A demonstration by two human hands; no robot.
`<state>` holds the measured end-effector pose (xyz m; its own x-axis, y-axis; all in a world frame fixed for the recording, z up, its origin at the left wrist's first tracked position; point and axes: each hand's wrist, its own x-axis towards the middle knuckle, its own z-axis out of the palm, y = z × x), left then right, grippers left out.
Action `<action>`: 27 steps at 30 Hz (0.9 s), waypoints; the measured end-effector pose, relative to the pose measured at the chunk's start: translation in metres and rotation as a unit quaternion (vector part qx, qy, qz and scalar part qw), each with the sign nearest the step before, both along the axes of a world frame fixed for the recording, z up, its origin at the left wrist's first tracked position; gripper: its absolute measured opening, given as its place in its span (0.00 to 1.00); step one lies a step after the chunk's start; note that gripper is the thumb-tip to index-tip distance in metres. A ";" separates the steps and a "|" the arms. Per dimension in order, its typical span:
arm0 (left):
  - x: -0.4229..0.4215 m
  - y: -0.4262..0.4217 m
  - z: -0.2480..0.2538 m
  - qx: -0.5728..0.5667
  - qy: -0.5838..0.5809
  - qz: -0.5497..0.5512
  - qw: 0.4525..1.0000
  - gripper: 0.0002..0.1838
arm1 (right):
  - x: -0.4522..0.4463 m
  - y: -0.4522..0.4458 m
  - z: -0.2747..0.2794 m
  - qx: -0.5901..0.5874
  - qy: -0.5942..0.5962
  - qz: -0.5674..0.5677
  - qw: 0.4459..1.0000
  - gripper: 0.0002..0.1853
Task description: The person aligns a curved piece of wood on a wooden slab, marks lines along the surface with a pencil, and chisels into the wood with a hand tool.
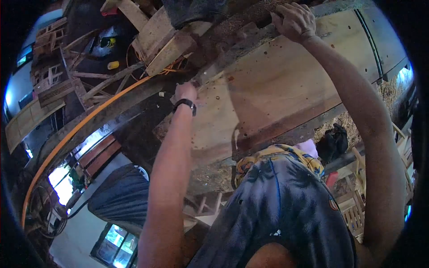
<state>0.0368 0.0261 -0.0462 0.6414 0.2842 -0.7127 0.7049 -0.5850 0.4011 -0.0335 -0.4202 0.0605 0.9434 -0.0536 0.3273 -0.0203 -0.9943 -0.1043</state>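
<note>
A long, dusty wooden strip [239, 54] runs slantwise along the far edge of a plywood-topped workbench [286, 80]. My left hand [186, 92], with a dark watch on the wrist, is closed around the strip's near-left end; its fingertips are mostly hidden. Farther along to the right, my right hand [296, 21] reaches over with its fingers curled onto the strip's other part, thumb to the left. Small dark specks and holes dot the plywood, and my arm casts a shadow on it.
Beyond the bench, wood blocks [172, 53] sit by a dark machine part [194, 11]. An orange hose [85, 118] curves along the left. Wooden frames [89, 85] stand at the upper left. A black bag-like item [333, 143] lies near wood shavings at the right.
</note>
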 end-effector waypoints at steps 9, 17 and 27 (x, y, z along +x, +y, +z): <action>0.015 -0.018 0.063 0.157 -0.050 -0.586 0.794 0.10 | 0.000 0.005 0.010 -0.006 0.053 -0.044 0.998 0.14; 0.025 -0.038 0.088 0.177 0.030 -0.723 0.667 0.18 | 0.002 0.010 -0.005 -0.029 0.038 -0.085 0.995 0.19; -0.050 -0.007 0.093 0.163 -0.194 -0.369 0.894 0.17 | 0.005 0.008 -0.013 -0.032 0.080 -0.122 0.989 0.20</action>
